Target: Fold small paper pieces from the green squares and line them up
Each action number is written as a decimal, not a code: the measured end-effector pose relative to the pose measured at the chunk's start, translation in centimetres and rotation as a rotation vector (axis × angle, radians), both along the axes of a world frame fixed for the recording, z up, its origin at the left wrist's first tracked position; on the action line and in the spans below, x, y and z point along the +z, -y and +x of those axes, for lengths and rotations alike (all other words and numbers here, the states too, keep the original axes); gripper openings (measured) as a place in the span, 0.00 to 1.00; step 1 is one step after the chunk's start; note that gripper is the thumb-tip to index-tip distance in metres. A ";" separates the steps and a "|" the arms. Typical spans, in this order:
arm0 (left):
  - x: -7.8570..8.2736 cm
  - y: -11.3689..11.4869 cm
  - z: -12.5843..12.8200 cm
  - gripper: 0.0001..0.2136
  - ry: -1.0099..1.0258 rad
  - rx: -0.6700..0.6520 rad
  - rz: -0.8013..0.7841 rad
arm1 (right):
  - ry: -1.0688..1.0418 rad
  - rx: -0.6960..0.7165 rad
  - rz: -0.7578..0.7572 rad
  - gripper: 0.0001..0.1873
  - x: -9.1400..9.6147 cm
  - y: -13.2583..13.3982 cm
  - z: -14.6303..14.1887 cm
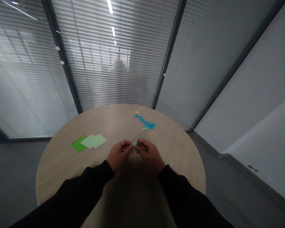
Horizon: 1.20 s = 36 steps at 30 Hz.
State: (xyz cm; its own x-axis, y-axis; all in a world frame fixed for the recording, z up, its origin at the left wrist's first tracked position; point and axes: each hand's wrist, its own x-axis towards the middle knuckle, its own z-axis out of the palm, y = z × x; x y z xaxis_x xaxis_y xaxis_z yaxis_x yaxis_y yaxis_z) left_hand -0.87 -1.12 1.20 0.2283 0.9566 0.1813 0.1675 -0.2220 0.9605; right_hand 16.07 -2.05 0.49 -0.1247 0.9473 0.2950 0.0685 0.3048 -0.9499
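Between my two hands is a small folded piece of light green paper, held above the near middle of the table. My left hand pinches it from the left with thumb and fingers. From the right, my right hand grips the same paper, its fingers curled. The lower part of the paper is partly hidden by my fingertips. Light green paper sheets lie to the left, overlapping a brighter green sheet. Beyond my right hand rests a small light green folded paper piece.
The round wooden table fills the middle of the view. Several small blue folded paper pieces form a line toward the back right, with a pale yellow folded piece at its far end. Behind stand glass panels with blinds; a white wall is at right.
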 end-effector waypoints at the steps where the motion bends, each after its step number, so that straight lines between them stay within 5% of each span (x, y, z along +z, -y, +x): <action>1: 0.0 0.0 0.1 0.14 -0.024 0.002 0.027 | -0.005 -0.013 -0.005 0.16 -0.1 0.0 -0.1; 9: -0.6 -0.2 0.2 0.14 -0.078 0.070 0.132 | -0.037 -0.117 0.021 0.20 -0.1 0.0 -0.4; 19: -0.6 0.2 0.2 0.13 -0.034 0.111 0.159 | -0.006 -0.180 0.025 0.12 0.6 0.5 -0.4; 25: -0.4 0.4 -0.1 0.12 -0.002 0.143 0.278 | 0.161 -0.181 0.284 0.06 1.4 1.1 0.2; 30: -0.5 0.2 -0.2 0.12 0.110 -0.017 0.193 | 0.279 -0.190 0.500 0.06 1.5 1.0 1.0; 36: -0.9 -0.1 -0.6 0.08 0.041 0.014 0.250 | 0.239 -0.130 0.467 0.06 1.1 0.7 1.0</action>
